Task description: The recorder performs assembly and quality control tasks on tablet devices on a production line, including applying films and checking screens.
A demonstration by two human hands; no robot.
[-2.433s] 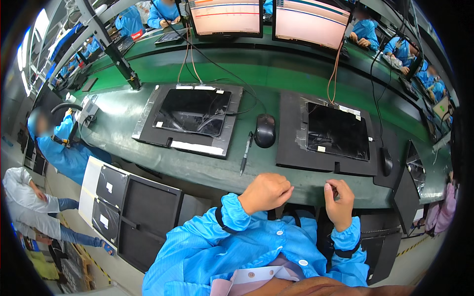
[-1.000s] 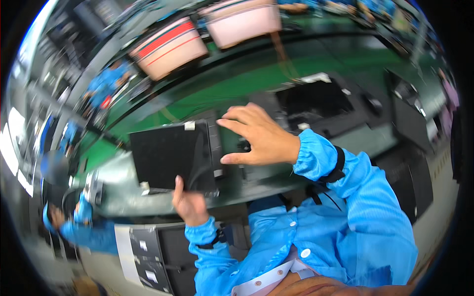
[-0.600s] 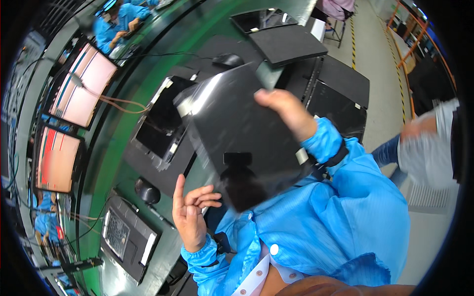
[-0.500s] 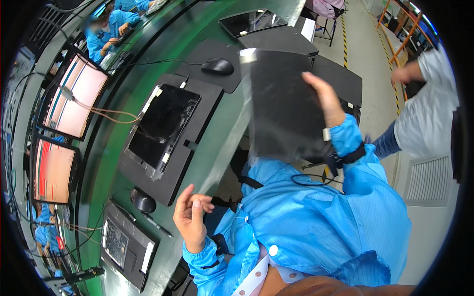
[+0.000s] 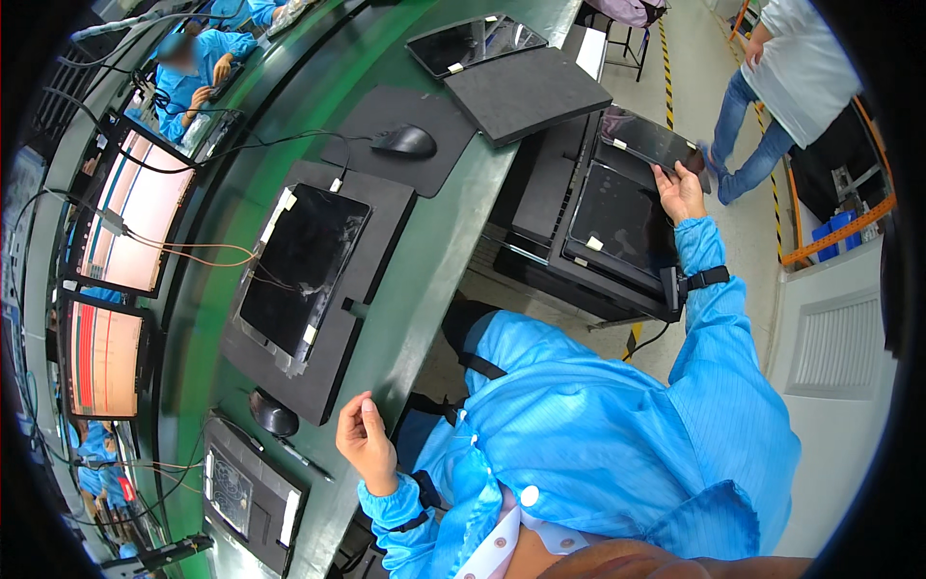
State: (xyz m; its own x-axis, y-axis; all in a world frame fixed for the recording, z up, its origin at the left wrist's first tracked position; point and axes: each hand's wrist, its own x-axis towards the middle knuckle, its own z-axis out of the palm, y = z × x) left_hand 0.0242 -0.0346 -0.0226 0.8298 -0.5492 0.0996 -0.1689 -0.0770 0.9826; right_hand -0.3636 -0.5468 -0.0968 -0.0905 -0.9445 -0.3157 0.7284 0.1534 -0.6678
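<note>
At the right, a glossy black screen panel (image 5: 651,138) with small light tabs slants over the far part of a black cart. My right hand (image 5: 681,193) grips its near edge between thumb and fingers. Just in front of it lies another dark panel (image 5: 622,220) in a black tray on the cart. My left hand (image 5: 367,444) is held by the bench edge, fingertips drawn together with the thumb and nothing visible in them. Nearest to it on the bench, a black screen panel (image 5: 307,265) rests on a black pad, with a cable at its top.
A black mouse (image 5: 405,141) sits on a mat beyond the pad, another mouse (image 5: 274,413) at its left. Black foam slabs (image 5: 529,94) and a panel (image 5: 477,45) lie at the far bench end. Two monitors (image 5: 101,357) stand left. A person (image 5: 805,72) stands beyond the cart.
My right hand has moved away from my body to the cart with the panel, which was upright before me. My left hand's fingers have drawn together. The person at right has moved farther off.
</note>
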